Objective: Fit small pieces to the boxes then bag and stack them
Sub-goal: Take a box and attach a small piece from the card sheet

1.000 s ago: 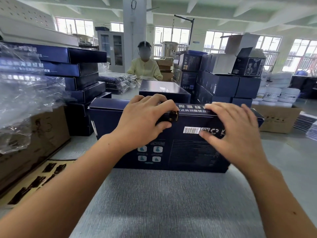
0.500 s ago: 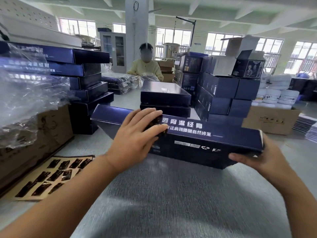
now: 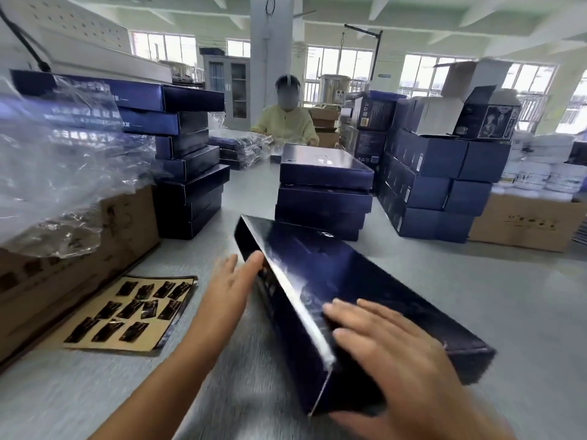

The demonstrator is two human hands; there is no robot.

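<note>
Right hand (image 3: 400, 357) lies flat on the closed box (image 3: 333, 268) (contents hidden).

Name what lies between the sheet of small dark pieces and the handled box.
In the head view, the left hand and forearm, over bare grey table, lie between sheet and box.

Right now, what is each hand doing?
Left hand: open, touching the box side.
Right hand: open, spread flat on the box top.
</note>
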